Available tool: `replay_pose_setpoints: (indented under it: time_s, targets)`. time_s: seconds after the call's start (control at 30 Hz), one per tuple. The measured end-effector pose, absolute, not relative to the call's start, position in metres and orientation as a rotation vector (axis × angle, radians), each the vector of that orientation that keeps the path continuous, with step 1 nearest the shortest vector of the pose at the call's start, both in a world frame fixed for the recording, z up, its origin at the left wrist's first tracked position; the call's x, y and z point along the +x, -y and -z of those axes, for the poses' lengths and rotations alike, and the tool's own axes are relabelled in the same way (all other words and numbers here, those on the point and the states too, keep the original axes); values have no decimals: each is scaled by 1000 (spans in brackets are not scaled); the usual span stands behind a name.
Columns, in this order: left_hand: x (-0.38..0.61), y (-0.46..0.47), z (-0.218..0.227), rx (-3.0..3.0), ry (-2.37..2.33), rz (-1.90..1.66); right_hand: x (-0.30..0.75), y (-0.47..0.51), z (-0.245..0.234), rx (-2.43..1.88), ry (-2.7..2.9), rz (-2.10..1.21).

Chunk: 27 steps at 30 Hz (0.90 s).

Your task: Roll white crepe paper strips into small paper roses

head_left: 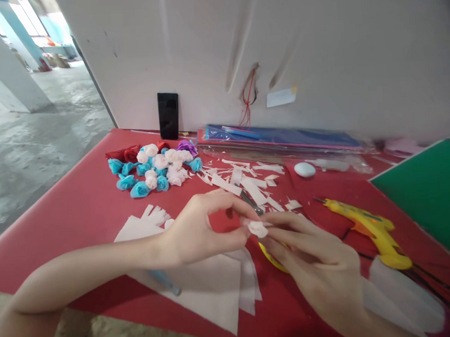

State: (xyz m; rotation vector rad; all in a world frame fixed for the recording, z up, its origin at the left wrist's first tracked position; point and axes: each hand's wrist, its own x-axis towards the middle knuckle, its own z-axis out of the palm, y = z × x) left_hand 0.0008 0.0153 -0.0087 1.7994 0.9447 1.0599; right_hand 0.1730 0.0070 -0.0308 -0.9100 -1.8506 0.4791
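Observation:
Between my two hands is a small white paper flower [258, 229], pinched over the middle of the red table. My left hand [203, 226] comes in from the left, its thumb and forefinger closed on the flower's left side. From the right, my right hand [314, 254] holds the other side with its fingertips. Below them lie scissors with yellow handles [272, 259], largely hidden by my right hand. White paper sheets [211, 283] are under my left forearm, with a blue pen [166, 282] on top.
Finished blue, white, red and purple paper flowers [150, 171] are heaped at the back left, near a standing black phone [168, 116]. White paper scraps [253, 187] litter the middle. A yellow glue gun [369, 229] and a green board [427, 194] occupy the right.

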Motion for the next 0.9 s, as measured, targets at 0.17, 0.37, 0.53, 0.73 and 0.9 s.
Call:
replay_pose_setpoints:
  time_s: [0.17,0.37,0.53,0.73,0.9]
  targets:
    - [2,-14,13,1756,-900,-1136,174,-6,37,-930,1652,-803]
    - [7,-14,22,1818,-909,-1089,176,-5,47,-921,1417,-1161]
    - [10,-16,27,1799,-899,-1214,174,-4,47,-1010,1348,-1102]
    - [8,-13,16,1746,-906,-1137,170,-4,36,-1039,1623,-836]
    - [7,-10,11,1642,-898,-1087,169,-2,33,-1077,1624,-806]
